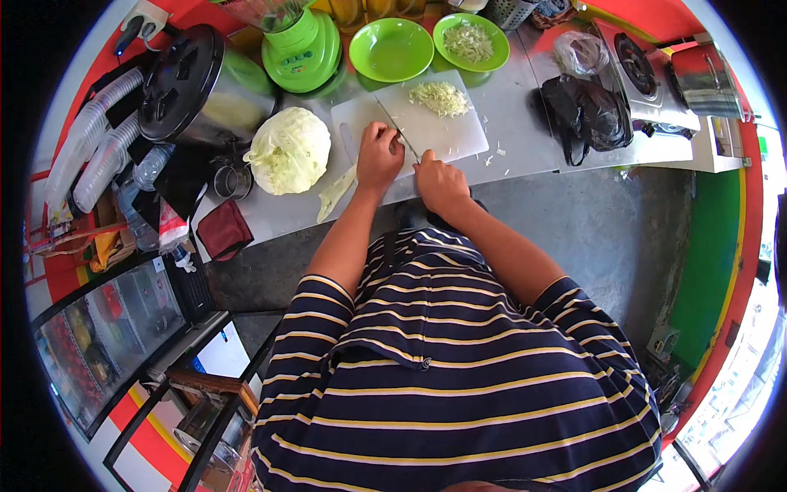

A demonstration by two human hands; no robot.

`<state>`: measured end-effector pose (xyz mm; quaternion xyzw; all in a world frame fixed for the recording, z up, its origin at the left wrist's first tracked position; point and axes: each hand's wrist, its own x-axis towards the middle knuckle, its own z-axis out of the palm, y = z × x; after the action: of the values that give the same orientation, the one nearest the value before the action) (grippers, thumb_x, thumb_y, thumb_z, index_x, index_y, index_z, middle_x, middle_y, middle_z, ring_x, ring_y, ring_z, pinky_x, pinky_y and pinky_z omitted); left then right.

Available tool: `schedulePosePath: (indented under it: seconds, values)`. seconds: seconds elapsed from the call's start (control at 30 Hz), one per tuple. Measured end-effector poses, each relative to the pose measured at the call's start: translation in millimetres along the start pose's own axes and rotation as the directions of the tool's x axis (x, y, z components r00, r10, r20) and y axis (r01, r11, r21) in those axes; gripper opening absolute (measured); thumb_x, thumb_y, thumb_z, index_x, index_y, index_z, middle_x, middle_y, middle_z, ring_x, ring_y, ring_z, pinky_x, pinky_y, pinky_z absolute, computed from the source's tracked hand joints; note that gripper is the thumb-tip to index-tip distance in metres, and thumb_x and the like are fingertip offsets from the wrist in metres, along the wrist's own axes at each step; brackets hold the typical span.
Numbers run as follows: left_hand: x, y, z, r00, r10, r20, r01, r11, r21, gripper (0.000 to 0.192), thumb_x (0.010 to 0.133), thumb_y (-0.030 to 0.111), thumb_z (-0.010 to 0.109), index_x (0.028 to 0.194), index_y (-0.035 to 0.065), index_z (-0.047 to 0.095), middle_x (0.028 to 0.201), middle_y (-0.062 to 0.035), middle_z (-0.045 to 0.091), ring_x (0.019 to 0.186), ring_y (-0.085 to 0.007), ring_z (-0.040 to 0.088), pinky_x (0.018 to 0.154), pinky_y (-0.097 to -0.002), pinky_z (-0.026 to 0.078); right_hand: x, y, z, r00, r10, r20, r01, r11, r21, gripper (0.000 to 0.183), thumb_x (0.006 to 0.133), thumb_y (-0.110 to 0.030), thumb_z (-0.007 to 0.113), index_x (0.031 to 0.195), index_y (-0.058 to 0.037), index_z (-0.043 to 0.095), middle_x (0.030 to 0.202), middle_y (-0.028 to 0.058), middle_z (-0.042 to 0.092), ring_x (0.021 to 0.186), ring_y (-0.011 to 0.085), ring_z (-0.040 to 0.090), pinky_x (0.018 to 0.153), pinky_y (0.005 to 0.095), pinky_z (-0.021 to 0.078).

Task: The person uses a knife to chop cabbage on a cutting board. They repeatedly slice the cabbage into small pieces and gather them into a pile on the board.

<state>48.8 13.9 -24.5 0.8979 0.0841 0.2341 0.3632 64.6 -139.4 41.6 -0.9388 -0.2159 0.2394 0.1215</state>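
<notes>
My right hand point(441, 179) grips the handle of a kitchen knife point(388, 114), whose long blade lies slantwise over a white cutting board point(472, 136). My left hand point(379, 157) is close beside the blade on its left, fingers curled at the board's near side; whether anything is under them is hidden. A mound of shredded cabbage point(439, 98) sits on the right half of the board. Left of the board rests a pale cabbage head point(292, 150). Between it and my left wrist, a cabbage leaf piece point(335, 195) lies at the counter's front edge.
Behind the board stand a green bowl point(356, 58) and a green plate point(501, 58) bearing shredded cabbage. A green blender point(301, 58) and a large lidded pot point(230, 95) are at the left. Rightward are black plastic bags point(587, 114) and a gas stove point(652, 114).
</notes>
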Motion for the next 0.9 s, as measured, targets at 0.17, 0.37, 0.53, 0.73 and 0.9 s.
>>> schedulePosePath:
  seconds: [0.17, 0.37, 0.53, 0.73, 0.9]
  values:
    - [2, 0, 2, 0.999, 0.010, -0.042, -0.010, 1.000, 0.014, 0.016, 0.075, 0.003, 0.065, 0.091, 0.0019, 0.065, 0.098, -0.0126, 0.057, 0.096, -0.0342, 0.058, 0.084, -0.0443, 0.050, -7, -1, 6, 0.999, 0.047, 0.023, -0.047, 0.999, -0.001, 0.035, 0.105, -0.036, 0.049, 0.107, -0.0011, 0.050, 0.090, 0.0249, 0.072, 0.087, 0.0436, 0.072, 0.077, 0.0522, 0.0577]
    - [3, 1, -2, 0.999, -0.021, 0.028, 0.022, 0.999, -0.030, 0.014, 0.077, 0.004, 0.066, 0.091, 0.0002, 0.066, 0.098, -0.0144, 0.059, 0.094, -0.0357, 0.060, 0.083, -0.0438, 0.050, 10, -5, 2, 0.998, -0.014, -0.053, 0.012, 0.999, -0.043, 0.031, 0.104, -0.034, 0.050, 0.104, -0.0027, 0.051, 0.087, 0.0212, 0.073, 0.085, 0.0389, 0.074, 0.074, 0.0497, 0.0589]
    - [2, -2, 0, 0.999, -0.019, -0.033, 0.018, 0.999, -0.026, 0.013, 0.077, 0.003, 0.066, 0.090, 0.0003, 0.066, 0.096, -0.0142, 0.059, 0.094, -0.0356, 0.060, 0.083, -0.0436, 0.050, -9, -8, 2, 0.999, 0.033, -0.001, -0.033, 0.998, -0.058, 0.032, 0.105, -0.035, 0.049, 0.106, -0.0024, 0.051, 0.090, 0.0226, 0.073, 0.087, 0.0406, 0.073, 0.077, 0.0503, 0.0585]
    - [4, -1, 1, 0.999, -0.022, -0.031, 0.020, 0.999, -0.040, 0.014, 0.076, 0.005, 0.066, 0.089, -0.0001, 0.065, 0.095, -0.0140, 0.059, 0.094, -0.0353, 0.060, 0.082, -0.0436, 0.050, 11, -7, 4, 0.997, 0.070, 0.019, -0.070, 0.998, -0.004, 0.035, 0.105, -0.036, 0.048, 0.107, -0.0017, 0.050, 0.093, 0.0239, 0.073, 0.090, 0.0424, 0.072, 0.080, 0.0510, 0.0580]
    - [2, -4, -2, 0.999, 0.007, -0.031, -0.009, 0.997, -0.075, 0.013, 0.076, 0.006, 0.063, 0.088, 0.0003, 0.064, 0.096, -0.0139, 0.058, 0.092, -0.0351, 0.058, 0.083, -0.0441, 0.050, 9, -10, -5, 0.999, 0.023, 0.048, -0.024, 0.999, 0.029, 0.036, 0.106, -0.036, 0.047, 0.110, -0.0006, 0.050, 0.098, 0.0288, 0.071, 0.097, 0.0459, 0.070, 0.085, 0.0534, 0.0555]
